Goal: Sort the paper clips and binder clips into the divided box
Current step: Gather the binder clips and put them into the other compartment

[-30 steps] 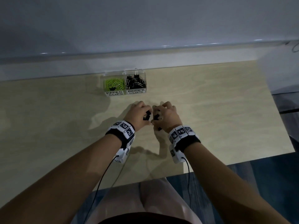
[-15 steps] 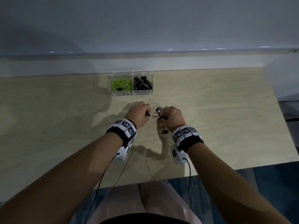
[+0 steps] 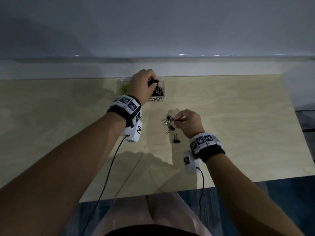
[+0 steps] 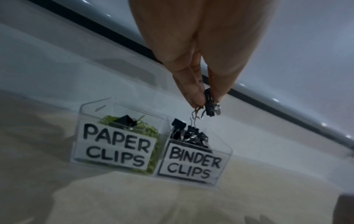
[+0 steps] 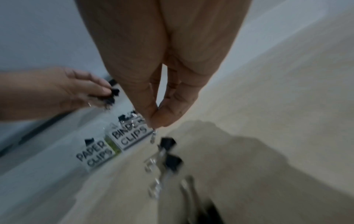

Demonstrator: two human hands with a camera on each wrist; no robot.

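Seen from the head camera, the left hand (image 3: 144,82) hangs over the clear divided box (image 3: 162,89) at the back of the wooden worktop (image 3: 238,116), its grip pinching black binder clips, while the right hand (image 3: 189,123) pinches the wire handle of another binder clip (image 3: 170,118); two more clips (image 3: 171,129) lie on the worktop just beside it. The left wrist camera shows fingertips (image 4: 195,97) grasping a small bunch of binder clips (image 4: 208,104) above the compartment labelled BINDER CLIPS (image 4: 191,165); one black clip (image 4: 125,120) sits on the green paper clips (image 4: 151,160) next door. The blurred right wrist camera shows thumb and finger closed on a wire handle (image 5: 154,134), loose clips (image 5: 172,162) below.
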